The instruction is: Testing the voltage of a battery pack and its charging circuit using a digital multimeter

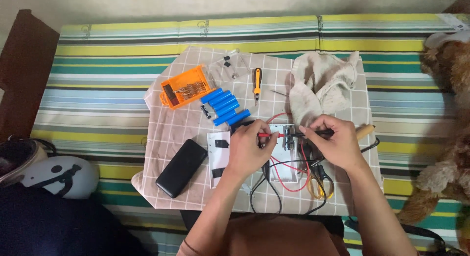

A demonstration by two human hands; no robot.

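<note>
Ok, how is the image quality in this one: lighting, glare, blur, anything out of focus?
Head view: soft, even light, no glare, only faint shadows under the left hand and right hand. Centre is reasonably sharp, with the red probe and blue cells distinct; the white board's fine parts are too small to read. The striped mat's edges bow slightly.

Five blue cells (223,105), one screwdriver (256,84), one black case (182,168), one rag (320,84).

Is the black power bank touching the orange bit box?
Apart. The head view shows the black power bank lying well below the orange bit box, with bare checked cloth between them.
</note>
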